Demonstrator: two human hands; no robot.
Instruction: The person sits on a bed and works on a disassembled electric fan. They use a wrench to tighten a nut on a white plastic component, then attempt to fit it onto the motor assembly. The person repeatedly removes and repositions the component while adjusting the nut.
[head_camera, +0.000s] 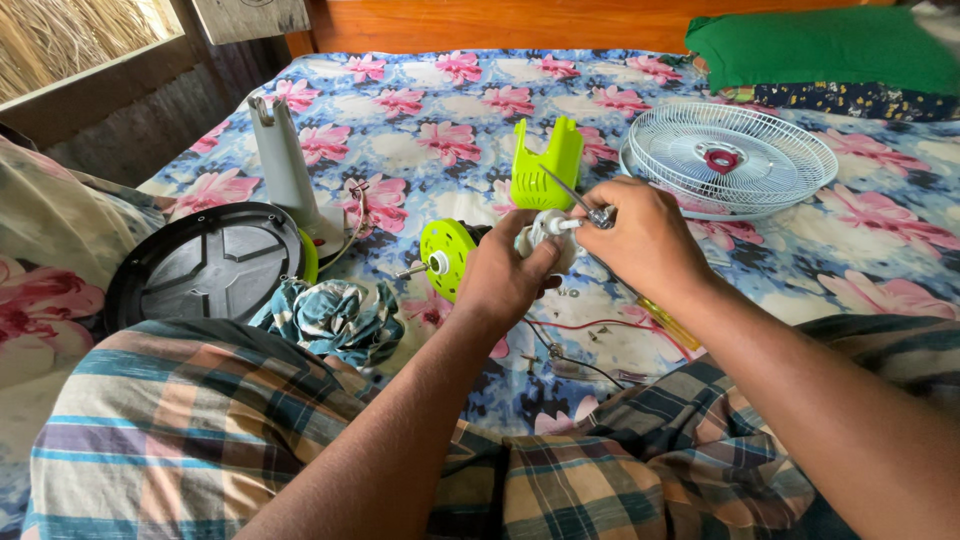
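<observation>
Your left hand (505, 275) is wrapped around the white motor (545, 235) of a taken-apart fan, fingers closed on its body and holding it just above the bed (480, 100) with its flowered sheet. A lime-green round cover (445, 255) sits at the motor's left end, with a short shaft poking out of a white hub.

Your right hand (645, 240) comes in from the right, fingers pinched on the grip of a thin metal tool (580, 200) — its slim shank slants up and to the left past the motor's top. Whether the tip touches the motor, you cannot tell from here.

Just behind your hands a lime-green slotted housing (545, 165) stands upright on the sheet. To the right lies the white wire fan guard (735, 160), flat, with a red centre. On the left, the grey fan column (285, 165) stands tilted beside the round black base (205, 265), which shows its ribbed underside. A crumpled patterned cloth (335, 315) lies by your knee. Below your hands, red and black wires (580, 345) trail across the sheet, and a yellow-handled screwdriver (665, 320) lies under your right wrist — partly hidden.
</observation>
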